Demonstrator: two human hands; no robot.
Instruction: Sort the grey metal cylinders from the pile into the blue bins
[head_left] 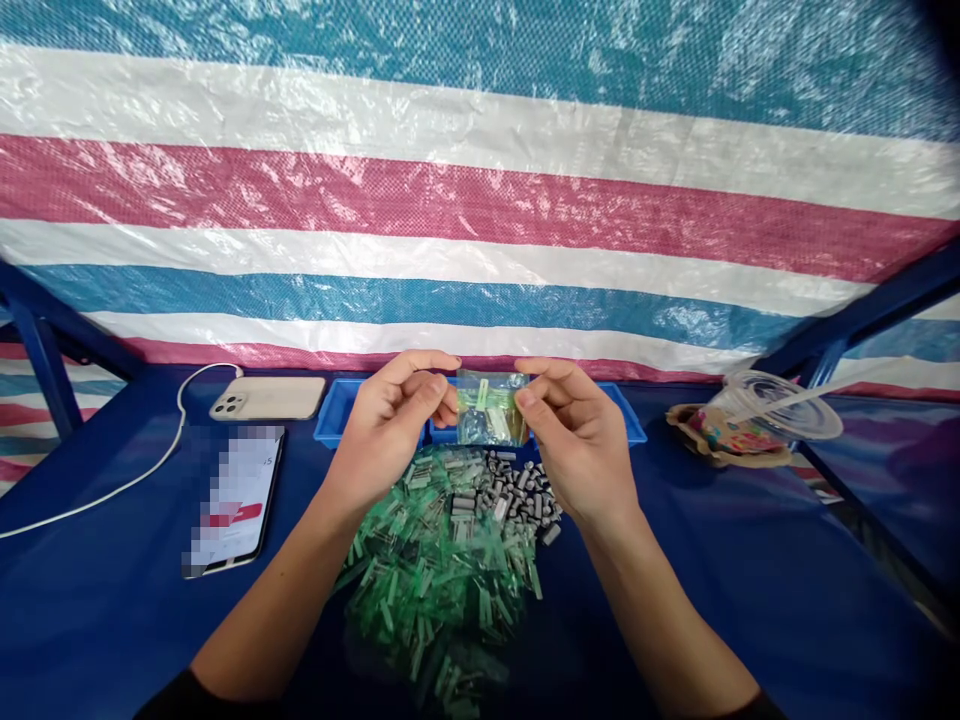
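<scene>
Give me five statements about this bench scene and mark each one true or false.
1. Both hands hold one small clear bag between them. True: the left hand pinches its left edge and the right hand its right edge.
2. The pile of green bags lies in the blue tray. False: it lies on the blue table, in front of the tray.
3. Small grey cylinders lie beside the green pile. True.
4. The phone with the lit screen is right of the hands. False: it lies to their left.
5. A clear plastic cup lies tipped on its side at the right. True.
</scene>
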